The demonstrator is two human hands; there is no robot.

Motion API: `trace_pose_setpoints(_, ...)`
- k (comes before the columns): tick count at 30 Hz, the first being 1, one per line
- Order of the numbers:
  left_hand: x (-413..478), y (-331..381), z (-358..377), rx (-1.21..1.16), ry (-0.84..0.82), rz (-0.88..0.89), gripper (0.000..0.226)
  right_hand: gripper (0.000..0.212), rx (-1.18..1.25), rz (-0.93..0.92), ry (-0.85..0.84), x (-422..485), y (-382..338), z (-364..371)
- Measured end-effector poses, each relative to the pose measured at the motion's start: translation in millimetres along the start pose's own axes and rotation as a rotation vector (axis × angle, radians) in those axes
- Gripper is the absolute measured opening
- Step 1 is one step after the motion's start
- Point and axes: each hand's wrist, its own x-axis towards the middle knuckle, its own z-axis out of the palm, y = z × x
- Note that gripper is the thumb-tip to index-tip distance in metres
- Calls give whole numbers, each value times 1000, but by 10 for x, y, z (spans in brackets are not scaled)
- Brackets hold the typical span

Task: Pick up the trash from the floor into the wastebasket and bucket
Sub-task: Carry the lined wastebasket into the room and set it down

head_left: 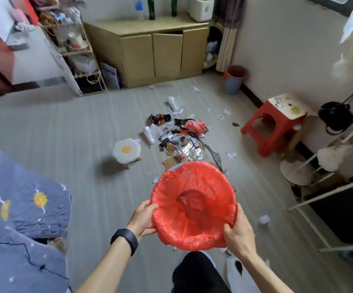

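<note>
I hold a round bucket lined with a red plastic bag above the floor, low in the middle of the view. My left hand grips its left rim and my right hand grips its right rim. Nothing lies inside the liner. Beyond it a pile of trash spreads over the grey floor: torn paper, foil wrappers, a crumpled red bag, white plastic pieces and cardboard. A blue wastebasket with a red liner stands against the far wall. A loose paper scrap lies to the right.
A red plastic stool stands right of the pile and a small egg-patterned stool left of it. A bed with a blue quilt fills the lower left. A wooden cabinet lines the back wall, metal racks the right.
</note>
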Motion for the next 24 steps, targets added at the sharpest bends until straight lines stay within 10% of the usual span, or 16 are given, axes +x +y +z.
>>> trace_pose_setpoints(24,3066,2779,-2002,426,5,36,28,59,86,202,24,2930,-2748,1680)
